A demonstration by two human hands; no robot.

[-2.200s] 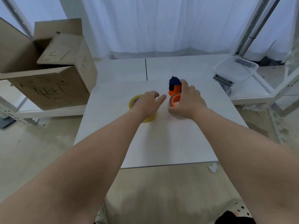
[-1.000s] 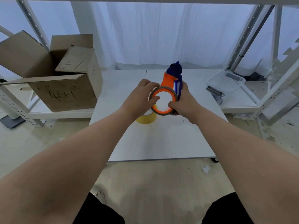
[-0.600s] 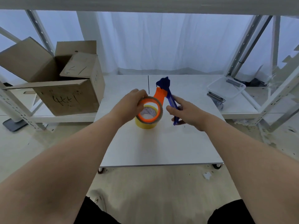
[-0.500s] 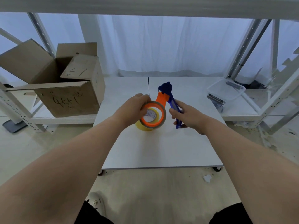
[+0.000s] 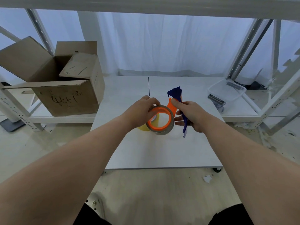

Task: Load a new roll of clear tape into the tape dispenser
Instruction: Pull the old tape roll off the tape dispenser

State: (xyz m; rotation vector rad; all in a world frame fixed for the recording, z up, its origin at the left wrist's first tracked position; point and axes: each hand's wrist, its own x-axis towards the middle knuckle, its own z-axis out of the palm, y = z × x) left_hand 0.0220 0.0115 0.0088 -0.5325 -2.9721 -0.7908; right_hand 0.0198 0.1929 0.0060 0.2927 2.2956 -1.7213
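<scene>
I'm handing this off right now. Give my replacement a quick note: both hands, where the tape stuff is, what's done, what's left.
Left hand: grips the rim of the orange wheel, which carries a thin brownish roll, held above the table.
Right hand: holds the dispenser's blue handle; blue head points away.
Yellow tape roll: on the table, behind the left hand, mostly hidden.
Done: dispenser picked up.
Left: whether the wheel's roll must come off is unclear; the roll on the table is not yet loaded.

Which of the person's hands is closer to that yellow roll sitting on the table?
Left. The left hand is right over the yellow roll, gripping the dispenser's orange ring. The right hand holds the blue handle, farther right.
</scene>
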